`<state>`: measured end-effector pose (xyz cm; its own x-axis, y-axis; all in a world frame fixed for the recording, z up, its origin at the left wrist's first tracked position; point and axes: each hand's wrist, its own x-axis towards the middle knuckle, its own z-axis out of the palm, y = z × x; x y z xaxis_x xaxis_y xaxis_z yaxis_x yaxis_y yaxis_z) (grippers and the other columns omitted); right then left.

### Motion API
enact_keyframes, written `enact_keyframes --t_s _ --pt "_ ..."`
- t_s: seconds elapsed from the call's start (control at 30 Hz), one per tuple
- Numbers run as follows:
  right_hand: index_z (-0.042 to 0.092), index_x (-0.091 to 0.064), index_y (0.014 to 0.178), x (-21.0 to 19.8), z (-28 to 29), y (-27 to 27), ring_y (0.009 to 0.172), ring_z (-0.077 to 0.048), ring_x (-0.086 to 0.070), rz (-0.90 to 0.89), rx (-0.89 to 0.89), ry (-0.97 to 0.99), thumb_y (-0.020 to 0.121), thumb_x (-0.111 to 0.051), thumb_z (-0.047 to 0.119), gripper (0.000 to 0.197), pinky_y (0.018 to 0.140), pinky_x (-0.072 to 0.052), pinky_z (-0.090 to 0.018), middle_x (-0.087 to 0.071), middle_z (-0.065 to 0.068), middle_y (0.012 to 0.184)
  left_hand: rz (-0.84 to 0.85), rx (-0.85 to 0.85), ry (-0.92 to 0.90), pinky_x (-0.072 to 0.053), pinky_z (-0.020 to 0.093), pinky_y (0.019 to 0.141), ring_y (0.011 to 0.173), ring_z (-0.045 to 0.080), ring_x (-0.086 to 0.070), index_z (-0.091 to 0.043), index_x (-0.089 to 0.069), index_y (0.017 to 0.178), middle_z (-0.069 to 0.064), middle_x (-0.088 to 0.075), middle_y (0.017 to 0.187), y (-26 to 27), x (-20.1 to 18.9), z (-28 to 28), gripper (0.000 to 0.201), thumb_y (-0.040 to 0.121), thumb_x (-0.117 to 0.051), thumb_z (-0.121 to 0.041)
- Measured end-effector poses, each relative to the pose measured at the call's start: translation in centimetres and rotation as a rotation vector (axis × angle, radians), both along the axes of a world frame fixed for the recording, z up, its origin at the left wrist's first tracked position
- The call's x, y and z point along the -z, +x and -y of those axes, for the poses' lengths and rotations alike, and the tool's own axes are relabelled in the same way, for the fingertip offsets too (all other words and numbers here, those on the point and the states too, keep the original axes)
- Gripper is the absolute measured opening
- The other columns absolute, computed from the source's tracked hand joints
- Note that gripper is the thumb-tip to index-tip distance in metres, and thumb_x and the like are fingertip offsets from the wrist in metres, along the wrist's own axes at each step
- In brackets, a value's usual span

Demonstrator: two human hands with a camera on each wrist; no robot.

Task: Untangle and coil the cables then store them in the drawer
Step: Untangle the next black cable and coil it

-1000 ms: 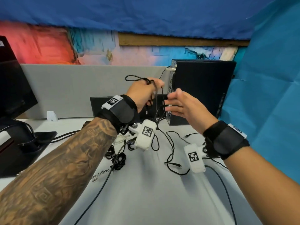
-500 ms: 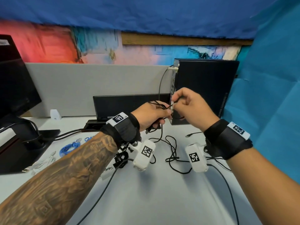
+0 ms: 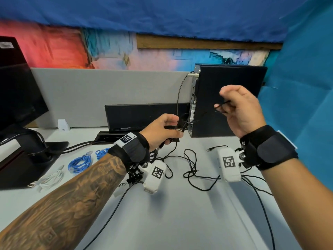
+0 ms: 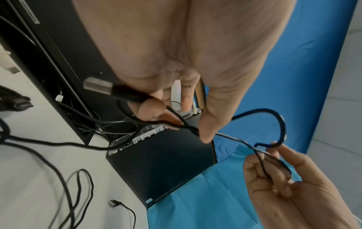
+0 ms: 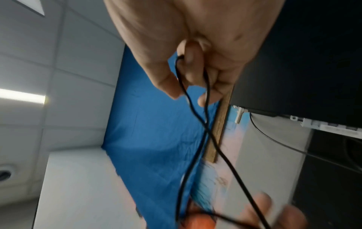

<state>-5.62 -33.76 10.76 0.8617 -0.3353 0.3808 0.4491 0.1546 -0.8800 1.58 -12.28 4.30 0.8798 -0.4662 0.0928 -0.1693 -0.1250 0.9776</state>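
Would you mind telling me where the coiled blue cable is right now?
In the head view, the coiled blue cable lies on the white desk, left of the left hand, between the bundled white cable and the tattooed forearm.

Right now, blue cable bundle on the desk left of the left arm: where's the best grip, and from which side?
Judgement only: take the blue cable bundle across the middle of its coil, from above. It lies flat on the desk with its strands packed side by side, so fingers closing over the whole band should lift it as one. The loose end toward the white cable would likely just unspool it.
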Motion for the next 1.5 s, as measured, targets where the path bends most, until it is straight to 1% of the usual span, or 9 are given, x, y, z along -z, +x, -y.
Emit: enact_keyframes --t_s 0.1,0.17,0.27,0.5,0.77,0.93,1.1,1.23,1.5 --pt "0.017 -0.058 0.08 -0.4 0.7 -0.2 0.04 -0.007 -0.024 -0.097 -0.046 0.141 0.1 -0.058 0.025 0.021 0.044 -0.036 -0.022 -0.028 0.008 0.052 0.034 0.044 0.011 -0.044 0.026 0.059 0.074 0.009 -0.061 -0.013 -0.062 0.117 0.005 -0.065 0.11 -0.5 0.0 -0.3 0.035 0.086 -0.07 -0.001" --pt "0.014 -0.061 0.079 0.0 1.3 -0.1 0.043 -0.008 -0.027 -0.139 0.069 -0.209 0.098 -0.063 0.029 0.024 0.044 -0.026 -0.025 -0.032 0.008 0.052 0.169 0.004 0.093 -0.045 0.019 0.06 0.069 0.002 -0.059 -0.014 -0.069 0.108 -0.002 -0.067 0.092 -0.6 -0.1 -0.6 0.024 0.087 -0.069 -0.003" --pt "0.011 -0.069 0.074 1.1 1.8 0.1 0.054 -0.01 -0.053 -0.097 0.275 -0.815 0.092 -0.072 0.039 0.034 0.058 -0.045 -0.029 -0.057 0.007 0.056 0.392 -0.053 0.263 -0.047 0.01 0.067 0.067 -0.005 -0.056 -0.019 -0.072 0.105 -0.01 -0.067 0.086 -0.8 -0.3 -1.1 0.023 0.09 -0.066 -0.003" --pt "0.034 -0.077 0.084 2.1 0.4 -0.9 0.083 -0.004 -0.059 -0.461 0.017 -1.543 0.087 -0.073 0.051 0.017 0.068 -0.043 -0.023 -0.064 0.015 0.087 0.499 -0.103 0.391 -0.049 0.013 0.083 0.088 0.0 -0.067 -0.029 -0.071 0.105 -0.01 -0.071 0.091 -1.6 -0.6 -0.9 0.028 0.098 -0.055 -0.007" --pt "0.026 -0.066 0.077 1.4 1.2 -1.0 0.074 -0.014 -0.061 -0.085 0.329 -1.334 0.091 -0.068 0.046 0.025 0.064 -0.051 -0.034 -0.064 0.007 0.075 0.514 -0.149 0.488 -0.049 0.022 0.09 0.095 0.008 -0.063 -0.026 -0.07 0.118 -0.008 -0.069 0.104 -1.2 -1.2 -1.0 0.028 0.098 -0.056 -0.011" --pt "0.031 -0.071 0.111 1.3 -0.4 -0.8 0.103 -0.011 -0.06 -0.025 0.364 -1.476 0.091 -0.062 0.057 0.034 0.091 -0.052 -0.035 -0.067 0.014 0.108 0.434 -0.172 0.249 -0.047 0.009 0.063 0.069 -0.001 -0.057 -0.024 -0.072 0.098 -0.01 -0.064 0.081 -1.6 -1.5 -0.3 0.018 0.092 -0.066 -0.008" --pt "0.021 -0.076 0.099 1.8 -2.1 -0.1 0.085 -0.011 -0.072 -0.231 -0.111 -1.224 0.099 -0.062 0.032 0.018 0.091 -0.058 -0.039 -0.077 0.003 0.086 0.33 -0.121 0.129 -0.06 0.033 0.056 0.061 0.003 -0.06 -0.018 -0.068 0.092 -0.001 -0.06 0.076 -2.5 -1.7 0.6 0.012 0.087 -0.073 -0.008" --pt "0.003 -0.072 0.099 2.0 -2.5 -0.6 0.068 -0.025 -0.072 -0.38 -0.326 -0.813 0.105 -0.049 0.04 0.045 0.079 -0.06 -0.034 -0.063 -0.01 0.069 0.328 -0.163 0.113 -0.062 0.037 0.058 0.064 0.009 -0.061 -0.01 -0.066 0.092 0.002 -0.062 0.076 -2.6 -1.8 0.2 0.014 0.085 -0.077 -0.017" --pt "0.021 -0.068 0.077 2.7 -0.8 0.0 0.062 -0.003 -0.054 -0.278 -0.117 -1.341 0.091 -0.072 0.04 0.024 0.058 -0.049 -0.021 -0.063 0.013 0.069 0.35 -0.097 0.253 -0.046 0.012 0.061 0.06 -0.004 -0.054 -0.007 -0.067 0.081 -0.008 -0.062 0.07 -1.2 -0.4 -1.7 0.023 0.086 -0.076 -0.028"
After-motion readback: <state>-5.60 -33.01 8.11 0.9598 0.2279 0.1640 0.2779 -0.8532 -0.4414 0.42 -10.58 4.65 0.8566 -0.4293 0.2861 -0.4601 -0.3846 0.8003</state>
